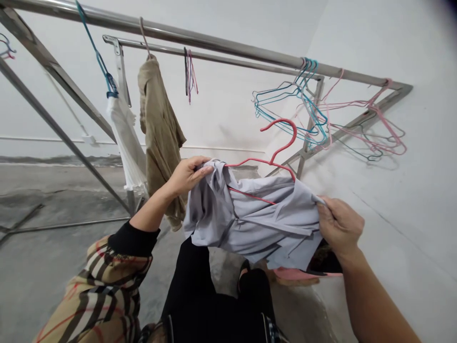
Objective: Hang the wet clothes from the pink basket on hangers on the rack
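Your left hand point(189, 175) and right hand point(339, 226) have their fingers clenched on a gray shirt point(257, 224), held up in front of you, red hanger point(282, 125) sticking out the neck, right under the steel rack point(214, 40).

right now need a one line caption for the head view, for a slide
Head view: left hand and right hand hold a grey shirt on a red hanger below a steel drying rack.

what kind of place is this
Probably a laundry drying area: a gray shirt on a red hanger, a steel drying rack with more hangers, and a bare concrete floor.
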